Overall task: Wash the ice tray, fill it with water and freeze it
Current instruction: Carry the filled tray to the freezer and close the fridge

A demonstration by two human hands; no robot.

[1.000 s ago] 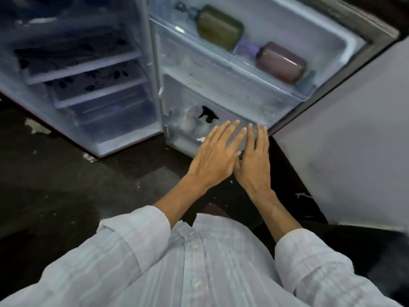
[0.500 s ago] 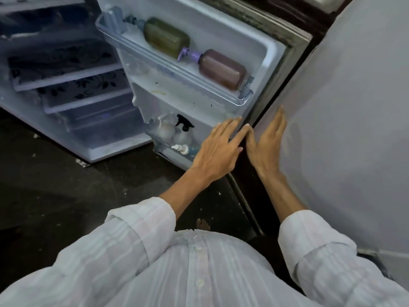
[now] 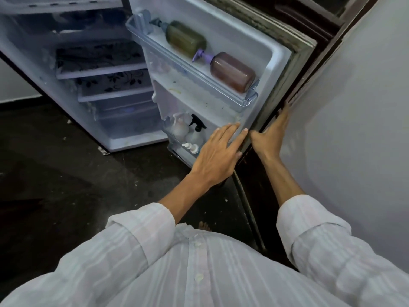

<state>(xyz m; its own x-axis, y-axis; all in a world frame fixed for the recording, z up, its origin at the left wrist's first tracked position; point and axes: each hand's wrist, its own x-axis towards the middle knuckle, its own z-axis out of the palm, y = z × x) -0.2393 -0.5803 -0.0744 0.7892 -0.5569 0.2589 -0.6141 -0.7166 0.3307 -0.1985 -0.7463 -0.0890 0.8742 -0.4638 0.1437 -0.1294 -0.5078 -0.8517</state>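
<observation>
The fridge door stands open, its white inner side facing me. My left hand lies flat with straight fingers against the lower inner side of the door near its edge. My right hand reaches behind the door's dark outer edge, fingers straight along it and thumb on the near side. The fridge body is open at the left with patterned shelves. No ice tray is in view.
A green bottle and a brown pump bottle lie in the upper door rack. Small spray bottles stand in the lower door rack. A grey wall is close on the right. The dark floor spreads left.
The view has swung left and the door has come nearer the fridge body. Both hands stay at the door's edge, the right one now behind it.
</observation>
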